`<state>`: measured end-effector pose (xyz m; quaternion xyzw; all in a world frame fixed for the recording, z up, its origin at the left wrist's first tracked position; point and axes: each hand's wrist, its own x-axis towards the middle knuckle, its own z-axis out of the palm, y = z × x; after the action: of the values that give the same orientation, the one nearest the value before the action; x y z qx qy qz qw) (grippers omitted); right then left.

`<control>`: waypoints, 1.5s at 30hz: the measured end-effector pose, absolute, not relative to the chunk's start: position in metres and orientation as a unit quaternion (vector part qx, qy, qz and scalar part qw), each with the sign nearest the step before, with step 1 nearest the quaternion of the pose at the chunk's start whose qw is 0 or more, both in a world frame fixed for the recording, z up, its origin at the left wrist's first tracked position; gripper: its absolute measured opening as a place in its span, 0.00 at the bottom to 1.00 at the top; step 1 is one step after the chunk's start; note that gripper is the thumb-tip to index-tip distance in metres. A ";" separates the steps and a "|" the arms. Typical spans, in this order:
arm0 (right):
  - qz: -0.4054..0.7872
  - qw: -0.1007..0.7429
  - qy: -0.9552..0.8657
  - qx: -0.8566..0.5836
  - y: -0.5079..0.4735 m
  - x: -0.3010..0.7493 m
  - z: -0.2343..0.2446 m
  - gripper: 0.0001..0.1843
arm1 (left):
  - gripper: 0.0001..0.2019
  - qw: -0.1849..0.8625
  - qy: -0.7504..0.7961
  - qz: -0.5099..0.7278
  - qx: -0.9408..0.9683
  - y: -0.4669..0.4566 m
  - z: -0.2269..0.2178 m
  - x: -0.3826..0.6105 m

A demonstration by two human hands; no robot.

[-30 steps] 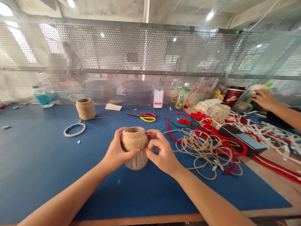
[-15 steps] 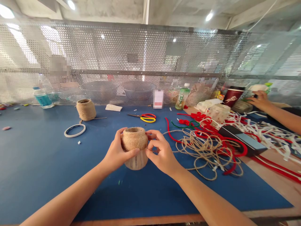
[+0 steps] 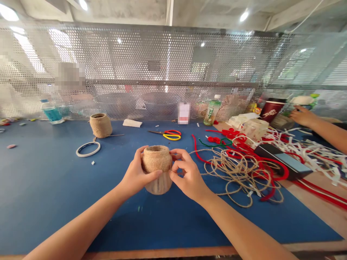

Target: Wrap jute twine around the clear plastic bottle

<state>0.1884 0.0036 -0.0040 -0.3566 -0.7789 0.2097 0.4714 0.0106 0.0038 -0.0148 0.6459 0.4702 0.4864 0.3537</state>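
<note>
My left hand is wrapped round a small jar whose upper half is covered in jute twine, held just above the blue table. My right hand presses its fingertips against the jar's right side, pinching the twine where the wrapping ends. The jar's lower part is bare and pale. A loose tangle of jute twine lies to the right of my hands and runs toward the jar.
A second twine-wrapped jar and a tape ring lie at the left. Scissors, red cords, a dark box, white strips, a green bottle and a cup crowd the right. Another person's hand reaches in at far right. A perforated metal screen backs the table.
My right fingers have shifted slightly down along the jar's side. The other person's hand at far right has drawn back a little. The view has shifted slightly.
</note>
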 end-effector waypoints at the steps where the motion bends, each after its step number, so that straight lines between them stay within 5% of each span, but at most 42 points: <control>1: 0.211 0.472 -0.778 -0.356 0.004 0.188 -0.004 0.11 | 0.36 0.353 0.470 0.485 0.647 0.004 -0.015 0.011; 14: 0.208 0.479 -0.771 -0.364 0.000 0.185 -0.008 0.11 | 0.44 0.383 0.456 0.484 0.641 -0.002 -0.014 0.014; 45: 0.136 0.477 -0.802 -0.333 0.001 0.185 -0.007 0.10 | 0.33 0.345 0.517 0.463 0.632 0.001 -0.007 0.011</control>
<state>0.1854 0.0011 -0.0071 -0.3335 -0.8016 0.1356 0.4773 0.0113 0.0012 -0.0074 0.6315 0.5172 0.4630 0.3454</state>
